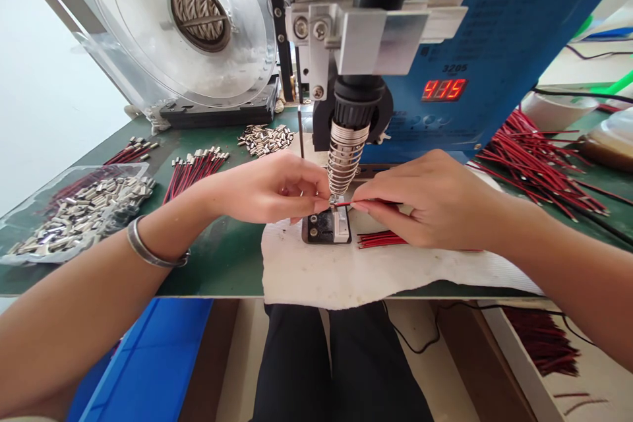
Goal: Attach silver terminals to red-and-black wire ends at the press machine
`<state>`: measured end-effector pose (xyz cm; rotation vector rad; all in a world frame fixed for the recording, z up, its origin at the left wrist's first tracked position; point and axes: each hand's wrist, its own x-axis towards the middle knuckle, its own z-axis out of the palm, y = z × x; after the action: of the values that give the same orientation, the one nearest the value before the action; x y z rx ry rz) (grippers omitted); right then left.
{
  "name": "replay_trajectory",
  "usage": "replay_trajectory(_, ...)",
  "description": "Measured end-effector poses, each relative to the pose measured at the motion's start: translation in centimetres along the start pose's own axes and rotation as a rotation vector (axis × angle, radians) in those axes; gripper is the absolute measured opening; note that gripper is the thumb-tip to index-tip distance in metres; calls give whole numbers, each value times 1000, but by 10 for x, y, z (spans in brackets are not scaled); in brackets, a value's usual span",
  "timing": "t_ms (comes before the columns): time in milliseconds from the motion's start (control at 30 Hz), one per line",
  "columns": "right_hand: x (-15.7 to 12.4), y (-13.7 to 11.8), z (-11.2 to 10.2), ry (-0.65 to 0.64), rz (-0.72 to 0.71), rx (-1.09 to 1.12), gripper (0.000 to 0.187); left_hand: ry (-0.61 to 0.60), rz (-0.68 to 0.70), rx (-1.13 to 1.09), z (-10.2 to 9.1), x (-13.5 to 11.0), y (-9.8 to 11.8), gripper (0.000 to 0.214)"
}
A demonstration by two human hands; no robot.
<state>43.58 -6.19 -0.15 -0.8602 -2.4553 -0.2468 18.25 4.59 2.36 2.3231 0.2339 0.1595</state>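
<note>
Under the tip of a soldering machine's iron (349, 155), wrapped in a wire spring, my two hands come together. My left hand (267, 188) has thumb and forefinger pinched by a small silver metal part, mostly hidden at the tip. From the other side my right hand (435, 201) pinches a red-and-black wire (349, 204), its end reaching the tip. Just below sits a small black fixture (321, 229) with a white block. More red wires (380, 239) lie on a white cloth (316, 277) beneath my right hand.
At left, a clear plastic tray (47, 257) holds many silver parts, with wired pieces (195, 171) and a loose pile of parts (267, 140) behind. A solder spool (200, 16) and the blue machine housing (445, 125) stand at the back. Red wires (539, 165) heap at right.
</note>
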Motion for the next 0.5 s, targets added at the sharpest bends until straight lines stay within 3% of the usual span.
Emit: replay_trajectory(500, -1, 1, 0, 8, -3, 0, 27, 9, 34, -23, 0, 0, -1, 12)
